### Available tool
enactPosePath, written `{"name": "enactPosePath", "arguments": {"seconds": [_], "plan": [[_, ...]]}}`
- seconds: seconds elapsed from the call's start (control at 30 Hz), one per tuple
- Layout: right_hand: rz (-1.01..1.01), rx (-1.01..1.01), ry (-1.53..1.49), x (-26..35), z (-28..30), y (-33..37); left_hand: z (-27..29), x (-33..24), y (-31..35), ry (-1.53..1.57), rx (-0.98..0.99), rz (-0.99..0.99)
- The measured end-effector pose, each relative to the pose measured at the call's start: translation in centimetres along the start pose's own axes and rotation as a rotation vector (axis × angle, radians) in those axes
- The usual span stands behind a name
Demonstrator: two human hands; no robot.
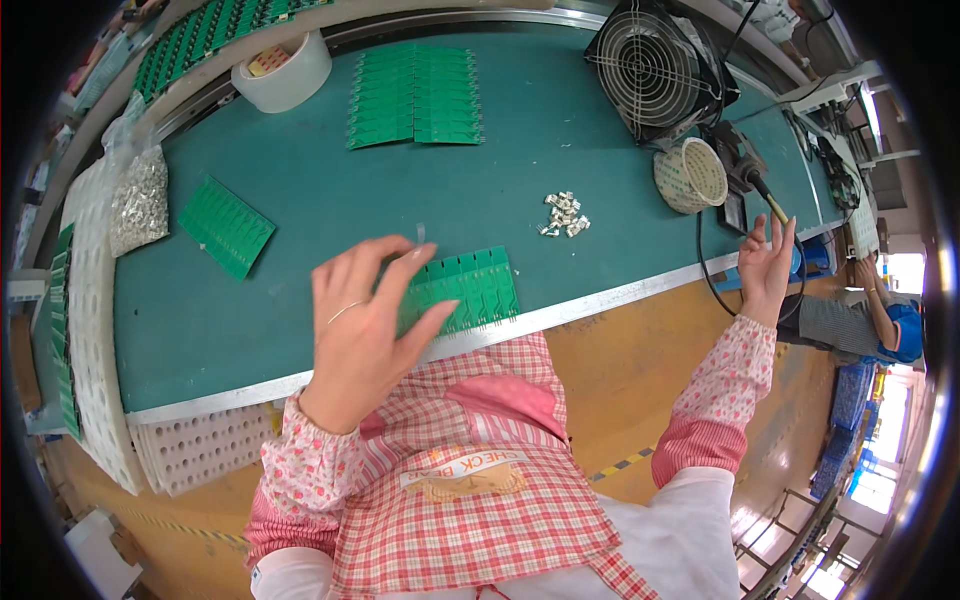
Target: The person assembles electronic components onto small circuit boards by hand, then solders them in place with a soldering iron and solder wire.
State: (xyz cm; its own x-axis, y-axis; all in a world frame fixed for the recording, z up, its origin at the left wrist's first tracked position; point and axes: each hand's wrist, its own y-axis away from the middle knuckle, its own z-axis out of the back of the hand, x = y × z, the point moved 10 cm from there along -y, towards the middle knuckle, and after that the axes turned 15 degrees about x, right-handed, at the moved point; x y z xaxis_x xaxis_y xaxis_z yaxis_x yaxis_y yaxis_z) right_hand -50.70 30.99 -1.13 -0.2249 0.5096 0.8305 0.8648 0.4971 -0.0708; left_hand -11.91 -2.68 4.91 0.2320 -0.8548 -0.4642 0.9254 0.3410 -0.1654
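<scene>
– Left hand (365, 325): doing what?
– Arched over the green, rectangular circuit-board panel (482, 290) at the near edge of the green-topped workbench (300, 200), thumb and forefinger apart, no hold visible. Touching or not, cannot tell.
– And the right hand (768, 268)?
– Half open, fingers at the end of the slim black-and-tan soldering iron (772, 200); gripping or just touching, cannot tell.
– How far along?
– Probably early on with this panel: no white parts evident on the uncovered portion, and plenty left in the loose heap of small white-and-metal parts (565, 215), off to the right.
– And farther back?
– Two columns of overlapping green circuit boards (415, 95); waiting or already done, impossible to tell.
</scene>
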Motion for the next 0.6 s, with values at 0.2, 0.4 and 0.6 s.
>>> {"name": "enactPosePath", "arguments": {"seconds": [0.2, 0.4, 0.6], "plan": [[-0.029, 0.044, 0.167, -0.2, -3.9, -1.5, -2.3, -0.4, -0.6, -0.003, 0.180, -0.007], [0.038, -0.135, 0.414, 1.0, -1.7, -1.2, -2.2, -0.8, -0.9, -0.039, 0.164, -0.032], [0.047, 0.013, 0.299, 1.6, -4.6, -0.9, 1.1, 0.5, 1.5, 0.191, -0.073, 0.001]]}}
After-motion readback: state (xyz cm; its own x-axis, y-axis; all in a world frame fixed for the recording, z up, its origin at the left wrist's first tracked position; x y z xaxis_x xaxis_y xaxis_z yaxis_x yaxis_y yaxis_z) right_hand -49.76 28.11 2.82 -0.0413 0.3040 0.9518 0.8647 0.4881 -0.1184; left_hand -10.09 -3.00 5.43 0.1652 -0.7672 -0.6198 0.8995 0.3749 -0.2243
